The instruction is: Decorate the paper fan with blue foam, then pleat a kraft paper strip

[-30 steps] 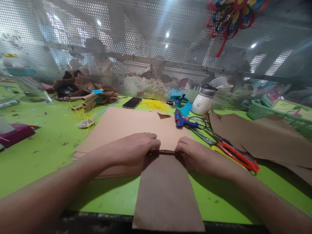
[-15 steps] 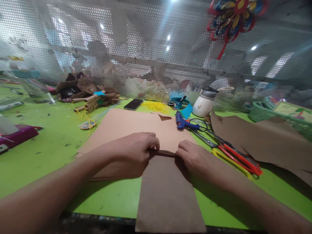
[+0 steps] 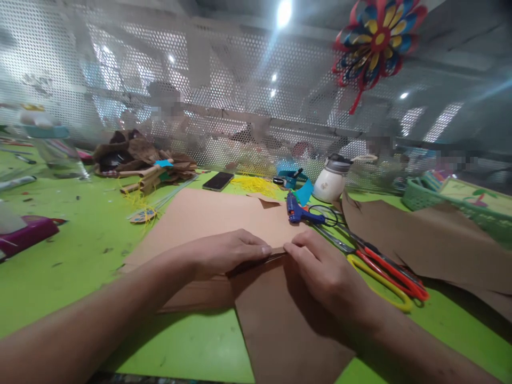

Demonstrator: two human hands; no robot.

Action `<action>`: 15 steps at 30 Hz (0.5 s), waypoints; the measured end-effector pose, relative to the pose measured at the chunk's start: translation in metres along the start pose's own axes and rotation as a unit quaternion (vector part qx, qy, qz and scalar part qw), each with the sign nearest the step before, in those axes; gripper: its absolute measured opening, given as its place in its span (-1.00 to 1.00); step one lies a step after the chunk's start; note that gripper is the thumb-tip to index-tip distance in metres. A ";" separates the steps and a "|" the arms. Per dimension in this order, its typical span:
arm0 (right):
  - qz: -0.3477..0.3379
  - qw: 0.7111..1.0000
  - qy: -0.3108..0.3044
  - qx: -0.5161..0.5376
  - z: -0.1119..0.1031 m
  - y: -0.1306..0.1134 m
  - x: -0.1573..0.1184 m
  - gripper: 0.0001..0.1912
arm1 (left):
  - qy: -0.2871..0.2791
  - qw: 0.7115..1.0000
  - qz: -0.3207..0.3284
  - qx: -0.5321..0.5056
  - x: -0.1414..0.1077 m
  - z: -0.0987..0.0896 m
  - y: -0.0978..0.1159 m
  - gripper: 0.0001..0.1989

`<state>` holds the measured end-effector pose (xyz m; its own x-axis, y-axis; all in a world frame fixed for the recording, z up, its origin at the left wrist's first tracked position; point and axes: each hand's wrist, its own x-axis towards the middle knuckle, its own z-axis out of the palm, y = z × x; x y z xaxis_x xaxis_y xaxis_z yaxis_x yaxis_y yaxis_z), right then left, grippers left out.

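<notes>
A long strip of brown paper [image 3: 280, 314] hangs toward me over the table's front edge, its far end folded into a narrow edge. My left hand [image 3: 234, 253] pinches that folded edge, thumb and fingers together. Close beside it, my right hand [image 3: 320, 266] grips the same edge at its right part, fingers bent. Under and beyond both hands lies a stack of light brown paper sheets [image 3: 200, 218]. The underside of the fold is hidden by my fingers.
Right of the stack lie a blue glue gun [image 3: 298, 210] and scissors with red and yellow handles [image 3: 380, 282]. Brown paper [image 3: 424, 234] spreads farther right by a green basket [image 3: 480, 208]. A phone [image 3: 218, 181], yellow shreds [image 3: 256, 185] and a white bottle [image 3: 331, 181] stand behind.
My hands have come closer together on the folded edge, with my left fingers flatter. The strip has turned, its near end shifting right. The view has tilted slightly up.
</notes>
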<state>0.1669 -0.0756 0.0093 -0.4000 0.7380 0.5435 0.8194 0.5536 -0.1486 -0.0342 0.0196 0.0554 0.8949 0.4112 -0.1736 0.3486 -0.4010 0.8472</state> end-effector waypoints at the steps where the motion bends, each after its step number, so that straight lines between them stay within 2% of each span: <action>1: -0.005 1.000 0.020 -0.018 0.000 0.000 0.001 -0.77 | 0.002 1.000 -0.015 -0.019 0.001 0.003 0.000 -0.60; 4: -0.004 0.997 0.067 -0.022 0.000 0.002 0.003 -0.78 | 0.021 0.998 -0.043 -0.046 0.004 0.009 0.001 -0.58; 8: 0.053 0.989 0.098 0.097 0.000 0.008 0.005 -0.79 | 0.048 0.998 -0.039 0.002 0.008 0.010 0.001 -0.58; 11: 0.141 0.955 0.030 0.259 -0.007 0.015 0.006 -0.64 | 0.049 0.997 -0.033 0.051 0.008 0.009 -0.001 -0.63; 13: 0.209 0.906 -0.041 0.366 -0.014 0.018 0.007 -0.55 | 0.043 0.996 -0.017 0.071 0.007 0.009 -0.002 -0.67; 15: 0.256 0.866 -0.083 0.421 -0.020 0.018 0.009 -0.56 | 0.038 0.996 0.002 0.084 0.005 0.009 0.000 -0.71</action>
<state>0.1863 -0.0672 0.0280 -0.1844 0.9764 0.1124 0.3441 0.1712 -0.9232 -0.0273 0.0143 0.0498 0.8753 0.4667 -0.1264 0.3919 -0.5316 0.7509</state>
